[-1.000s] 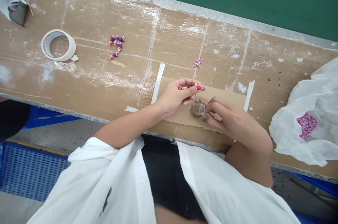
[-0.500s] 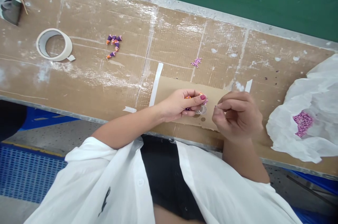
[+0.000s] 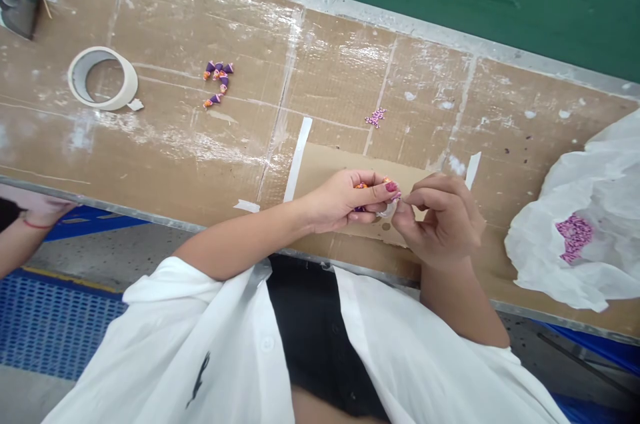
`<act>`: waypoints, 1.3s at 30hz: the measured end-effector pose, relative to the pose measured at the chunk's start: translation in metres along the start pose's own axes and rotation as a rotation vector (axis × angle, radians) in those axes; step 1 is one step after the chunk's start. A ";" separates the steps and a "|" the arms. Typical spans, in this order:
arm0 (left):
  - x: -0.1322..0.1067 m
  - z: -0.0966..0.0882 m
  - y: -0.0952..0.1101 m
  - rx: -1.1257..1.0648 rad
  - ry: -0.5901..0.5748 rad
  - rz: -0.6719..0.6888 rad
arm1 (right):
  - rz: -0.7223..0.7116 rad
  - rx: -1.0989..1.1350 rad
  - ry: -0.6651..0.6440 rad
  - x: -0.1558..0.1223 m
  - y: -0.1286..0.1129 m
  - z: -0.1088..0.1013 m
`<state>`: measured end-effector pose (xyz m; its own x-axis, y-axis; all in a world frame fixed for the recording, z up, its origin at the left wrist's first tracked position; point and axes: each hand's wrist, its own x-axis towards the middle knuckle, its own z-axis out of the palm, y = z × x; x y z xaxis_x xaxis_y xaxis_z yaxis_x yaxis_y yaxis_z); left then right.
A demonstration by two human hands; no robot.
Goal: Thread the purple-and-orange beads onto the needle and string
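My left hand (image 3: 353,199) is closed around small purple-and-orange figures (image 3: 360,189), mostly covered by its fingers. A clear, round-edged piece (image 3: 388,211) shows just below its fingertips. Close against it, my right hand (image 3: 434,216) pinches thumb and forefinger together by the left thumb tip; whatever is between them is too small to make out. Both hands are over a cardboard sheet (image 3: 325,167) taped to the table. Beyond them lies a little heap of pink-purple bits (image 3: 375,118). Several more purple-and-orange figures (image 3: 218,83) lie in a cluster farther left.
A roll of masking tape (image 3: 129,85) lies at the left of the cardboard-covered table (image 3: 190,164). At the right, crumpled white wrapping (image 3: 535,244) holds a pile of pink-purple bits (image 3: 575,237). Another person's hand (image 3: 47,209) is at the table's left front edge.
My right hand has moved left, bringing its pinched fingertips up to the left hand's fingertips. Another person's hand and forearm have come into view at the left edge.
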<state>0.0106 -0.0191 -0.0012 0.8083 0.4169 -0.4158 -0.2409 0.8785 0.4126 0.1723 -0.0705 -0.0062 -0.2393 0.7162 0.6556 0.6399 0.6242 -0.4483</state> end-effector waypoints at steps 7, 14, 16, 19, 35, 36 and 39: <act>0.000 0.001 -0.003 0.019 0.024 0.036 | -0.005 -0.087 -0.019 0.001 -0.003 0.000; -0.002 0.003 -0.006 0.005 0.031 0.029 | -0.048 -0.157 -0.005 0.000 -0.004 0.004; -0.002 0.003 -0.005 0.006 0.029 0.034 | -0.063 -0.143 0.002 0.000 -0.004 0.005; -0.001 0.002 -0.004 0.026 0.007 0.042 | -0.094 -0.118 0.024 0.000 -0.004 0.005; -0.010 0.001 0.003 0.042 -0.176 0.196 | -0.023 -0.140 0.311 0.006 0.015 0.002; -0.010 0.001 0.003 0.019 -0.177 0.191 | -0.023 -0.152 0.257 0.013 0.016 0.002; -0.012 0.001 0.004 -0.046 -0.172 0.153 | -0.091 -0.153 0.026 0.045 0.025 0.007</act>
<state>0.0009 -0.0204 0.0066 0.8389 0.5040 -0.2056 -0.3889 0.8192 0.4216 0.1725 -0.0206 0.0084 -0.2835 0.6494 0.7056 0.7204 0.6299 -0.2903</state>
